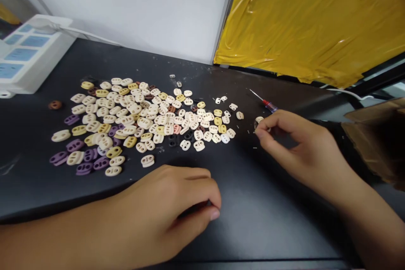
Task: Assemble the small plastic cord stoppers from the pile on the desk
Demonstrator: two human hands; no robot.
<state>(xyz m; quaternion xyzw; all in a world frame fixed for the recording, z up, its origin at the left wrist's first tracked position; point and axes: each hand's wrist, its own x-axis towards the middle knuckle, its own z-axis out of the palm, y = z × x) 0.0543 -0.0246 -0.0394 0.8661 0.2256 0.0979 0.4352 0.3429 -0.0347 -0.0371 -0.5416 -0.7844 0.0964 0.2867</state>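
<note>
Small two-holed toggles (144, 122), mostly cream with some yellow, purple, brown and black, lie spread over the dark table. In front of them my left hand (186, 206) rests with its fingers curled and thumb near the index finger; whatever is between them is too small or hidden. My right hand (291, 143) pinches at the table's right part, its fingertips beside a cream toggle (259, 120) that they partly cover. Behind those fingers lies a small screwdriver (268, 105) with a red and purple handle. Tiny pins (255, 147) are scattered near the right fingertips.
A white power strip (60, 57) with blue sockets and a cable is at the back left. A white panel (133, 8) and yellow plastic sheeting (303, 21) stand behind the table (247, 202). An open cardboard box (368, 152) is at the right.
</note>
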